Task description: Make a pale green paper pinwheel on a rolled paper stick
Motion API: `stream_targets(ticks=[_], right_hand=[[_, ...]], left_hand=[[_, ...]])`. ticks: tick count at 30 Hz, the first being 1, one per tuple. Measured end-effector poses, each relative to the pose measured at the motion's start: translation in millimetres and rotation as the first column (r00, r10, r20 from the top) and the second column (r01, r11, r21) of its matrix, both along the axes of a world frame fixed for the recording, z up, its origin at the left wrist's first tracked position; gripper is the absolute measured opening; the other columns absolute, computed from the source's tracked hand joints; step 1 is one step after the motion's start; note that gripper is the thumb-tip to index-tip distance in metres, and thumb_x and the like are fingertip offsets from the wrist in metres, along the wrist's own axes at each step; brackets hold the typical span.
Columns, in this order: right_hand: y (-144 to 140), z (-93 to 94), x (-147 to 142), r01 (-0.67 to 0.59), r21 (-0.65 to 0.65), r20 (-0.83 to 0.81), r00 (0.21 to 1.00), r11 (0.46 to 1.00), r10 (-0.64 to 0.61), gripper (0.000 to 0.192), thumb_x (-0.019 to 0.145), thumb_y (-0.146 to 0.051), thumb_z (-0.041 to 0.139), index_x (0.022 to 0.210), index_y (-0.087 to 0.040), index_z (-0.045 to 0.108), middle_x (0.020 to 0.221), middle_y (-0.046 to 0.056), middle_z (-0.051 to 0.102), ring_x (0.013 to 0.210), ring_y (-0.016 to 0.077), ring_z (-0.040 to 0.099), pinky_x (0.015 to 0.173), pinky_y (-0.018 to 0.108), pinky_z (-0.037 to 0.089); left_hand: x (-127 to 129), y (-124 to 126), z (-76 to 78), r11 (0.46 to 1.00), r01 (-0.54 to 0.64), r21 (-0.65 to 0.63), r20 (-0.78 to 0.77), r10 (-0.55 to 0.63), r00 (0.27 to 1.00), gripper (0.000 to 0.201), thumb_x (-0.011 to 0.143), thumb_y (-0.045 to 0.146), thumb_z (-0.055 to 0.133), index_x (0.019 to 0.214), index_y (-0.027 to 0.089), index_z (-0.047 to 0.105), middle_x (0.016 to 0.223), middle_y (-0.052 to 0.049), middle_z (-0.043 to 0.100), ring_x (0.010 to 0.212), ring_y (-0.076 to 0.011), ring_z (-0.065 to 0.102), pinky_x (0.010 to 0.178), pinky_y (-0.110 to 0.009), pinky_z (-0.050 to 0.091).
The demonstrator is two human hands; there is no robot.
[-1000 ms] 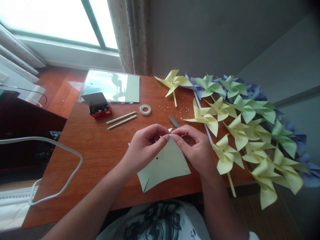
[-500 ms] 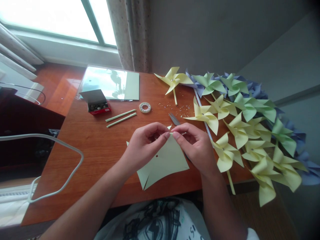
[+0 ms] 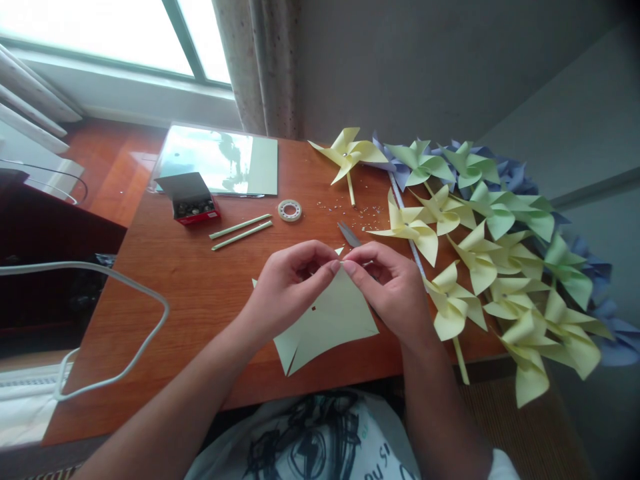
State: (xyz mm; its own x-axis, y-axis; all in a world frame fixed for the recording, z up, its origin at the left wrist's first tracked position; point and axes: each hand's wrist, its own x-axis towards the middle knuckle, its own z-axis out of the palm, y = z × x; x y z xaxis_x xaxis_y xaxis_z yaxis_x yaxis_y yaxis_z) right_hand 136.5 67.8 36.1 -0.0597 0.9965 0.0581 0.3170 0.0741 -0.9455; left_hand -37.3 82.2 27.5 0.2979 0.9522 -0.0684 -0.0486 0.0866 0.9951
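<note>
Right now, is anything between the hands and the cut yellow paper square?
Nothing visible. The left hand and right hand already pinch the paper square at its upper corner, fingertips meeting there. The scissors lie just behind on the table, clear of the grip.

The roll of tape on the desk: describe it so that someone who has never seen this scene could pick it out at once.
Start at the wooden desk under the window. Behind the two hands, past the two pale green sticks, lies a small roll of tape, flat on the wood. It is the only ring there: whitish, with an open centre, unlike the red box to its left.
</note>
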Motion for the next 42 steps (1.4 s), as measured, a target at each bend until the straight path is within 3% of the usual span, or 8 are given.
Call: stream_targets(ticks=[15,27,34,42], right_hand=[[0.5,4.0,-1.4,-0.013,0.077,0.058,0.998,0.997,0.008,0.005,0.09,-0.022,0.068,0.086,-0.021,0.072,0.087,0.001,0.071,0.08,0.0171,0.067,0.068,0.029,0.054],[0.1,6.0,-1.9,-0.038,0.149,0.187,0.982,0.988,0.009,0.008,0.09,-0.017,0.066,0.086,-0.02,0.071,0.084,0.0,0.071,0.076,0.0147,0.065,0.066,0.027,0.052],[-0.4,5.8,-3.9,-0.035,0.19,0.199,0.98,0.981,-0.003,0.013,0.085,-0.009,0.065,0.082,-0.02,0.071,0.08,-0.001,0.069,0.071,0.0128,0.062,0.067,0.026,0.051],[-1.5,5.0,-2.8,-0.017,0.106,0.116,0.993,0.994,0.004,0.008,0.091,-0.018,0.064,0.088,-0.021,0.07,0.086,0.0,0.071,0.078,0.0152,0.066,0.071,0.028,0.054]], left_hand=[[-0.4,-1.0,-0.5,0.999,-0.007,0.053,-0.079,0.011,0.997,0.019,0.09,0.033,0.068,0.085,0.014,0.069,0.073,-0.002,0.063,0.064,-0.0119,0.052,0.054,-0.023,0.04],[-0.3,-2.2,-1.5,0.93,0.011,0.368,-0.302,0.109,0.947,0.008,0.088,0.017,0.064,0.083,0.015,0.07,0.066,0.002,0.06,0.058,-0.0085,0.051,0.058,-0.021,0.042],[0.9,-2.7,-1.8,0.92,0.0,0.392,-0.331,0.141,0.933,0.009,0.086,0.015,0.064,0.079,0.015,0.068,0.063,0.004,0.059,0.056,-0.0075,0.049,0.055,-0.02,0.04],[0.2,-3.4,-3.7,0.943,-0.034,0.331,-0.277,0.132,0.952,0.008,0.088,0.016,0.063,0.082,0.016,0.068,0.066,0.002,0.062,0.058,-0.0089,0.053,0.056,-0.021,0.042]])
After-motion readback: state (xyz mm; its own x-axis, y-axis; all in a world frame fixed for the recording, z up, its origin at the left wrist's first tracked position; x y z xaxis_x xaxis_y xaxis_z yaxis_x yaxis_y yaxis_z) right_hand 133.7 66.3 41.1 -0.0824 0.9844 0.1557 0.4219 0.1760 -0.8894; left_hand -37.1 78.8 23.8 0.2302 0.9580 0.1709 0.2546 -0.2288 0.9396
